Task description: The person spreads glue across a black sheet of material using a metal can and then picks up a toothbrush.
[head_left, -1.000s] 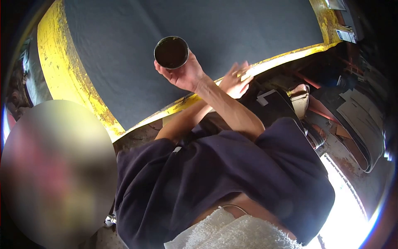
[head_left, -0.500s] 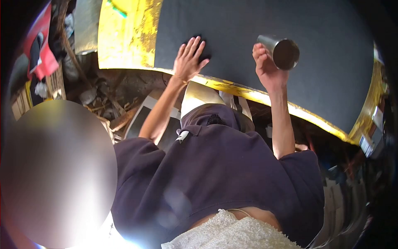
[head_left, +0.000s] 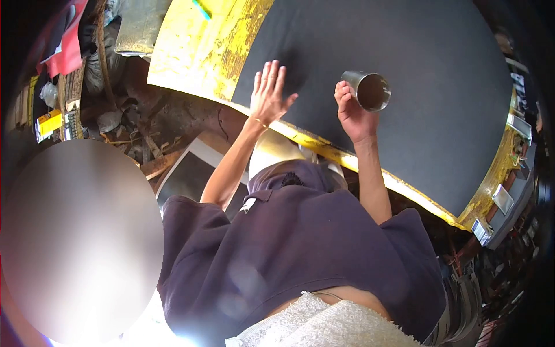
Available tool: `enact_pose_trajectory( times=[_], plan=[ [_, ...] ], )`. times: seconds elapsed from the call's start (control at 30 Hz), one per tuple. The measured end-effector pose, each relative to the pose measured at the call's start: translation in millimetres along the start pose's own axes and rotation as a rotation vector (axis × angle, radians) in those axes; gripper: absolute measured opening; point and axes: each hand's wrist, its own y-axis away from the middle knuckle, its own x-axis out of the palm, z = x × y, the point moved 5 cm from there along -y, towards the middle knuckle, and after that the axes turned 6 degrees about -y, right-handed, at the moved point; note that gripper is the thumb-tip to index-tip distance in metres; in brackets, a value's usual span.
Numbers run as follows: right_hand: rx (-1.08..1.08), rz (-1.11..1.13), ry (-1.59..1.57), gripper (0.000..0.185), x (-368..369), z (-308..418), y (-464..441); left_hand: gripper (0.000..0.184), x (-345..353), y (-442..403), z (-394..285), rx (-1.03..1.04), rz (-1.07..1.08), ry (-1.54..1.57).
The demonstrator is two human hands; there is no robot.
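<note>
My left hand (head_left: 269, 95) is open, fingers stretched out, above the near left part of a large black sheet (head_left: 404, 34). A shadow falls apart from its fingertips, so it seems to be lifted off the surface. In my right hand (head_left: 357, 120) is a shiny metal cup (head_left: 354, 77), gripped by its side and tilted with its round mouth toward me. The cup's inside looks dark brown; I cannot tell what it contains. The sheet lies on a worn yellow board (head_left: 193, 49), which shows along the left, near and right edges.
A cardboard piece with a dark panel (head_left: 191, 176) leans below my left arm. Wood scraps (head_left: 162, 165) and clutter lie on the floor at left. Small boxes (head_left: 481, 231) stand beside the board's right edge. A blurred oval (head_left: 81, 243) hides the lower left.
My left hand appears to have risen off the black sheet. My right hand still holds the cup, now further left and lower in view. The whole view has turned slightly.
</note>
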Motion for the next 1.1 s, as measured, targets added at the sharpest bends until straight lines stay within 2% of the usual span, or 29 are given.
enact_pose_trajectory(
  times=[0.13, 0.2, 0.27, 0.47, 0.5, 0.6, 0.67, 0.77, 0.83, 0.87, 0.93, 1.0, 1.1],
  plan=[
    [0.008, 0.013, -0.089, 0.048, 11, 1, -28, 0.078, 5, -38, 11, -0.014, 0.027, -0.041],
    [0.039, 0.048, -0.093, 0.04, 24, 3, -49, 0.068, 0, -33, 17, -0.038, 0.091, -0.121],
    [-0.045, 0.047, 0.033, 0.039, 29, 17, -73, 0.061, -2, -10, 40, -0.111, 0.098, -0.169],
    [-0.11, 0.102, 0.11, 0.038, 47, 28, -121, 0.061, -10, 25, 67, -0.313, 0.16, -0.236],
    [-0.116, 0.101, 0.125, 0.038, 47, 31, -126, 0.062, -6, 24, 73, -0.354, 0.127, -0.146],
    [-0.161, 0.085, 0.152, 0.039, 55, 36, -140, 0.045, -17, 0, 110, -0.462, -0.259, 0.093],
    [-0.2, 0.038, 0.151, 0.04, 48, 37, -140, 0.031, -44, -52, 112, -0.394, -0.439, 0.182],
    [-0.127, 0.07, 0.163, 0.041, 55, 41, -157, 0.02, -44, -143, 131, -0.28, -0.528, 0.225],
    [-0.135, 0.056, 0.137, 0.041, 56, 40, -161, 0.022, -32, -204, 147, -0.155, -0.518, 0.187],
    [-0.14, 0.047, 0.116, 0.042, 59, 40, -165, 0.028, -18, -233, 165, -0.071, -0.471, 0.056],
    [-0.14, 0.055, 0.107, 0.042, 62, 40, -167, 0.052, 1, -279, 190, -0.184, -0.283, -0.131],
    [-0.17, 0.028, 0.121, 0.044, 62, 45, -174, 0.065, 12, -312, 204, -0.268, -0.127, -0.291],
    [-0.146, 0.036, 0.111, 0.043, 70, 57, -188, 0.07, 30, -329, 205, -0.384, -0.031, -0.367]
  ],
)
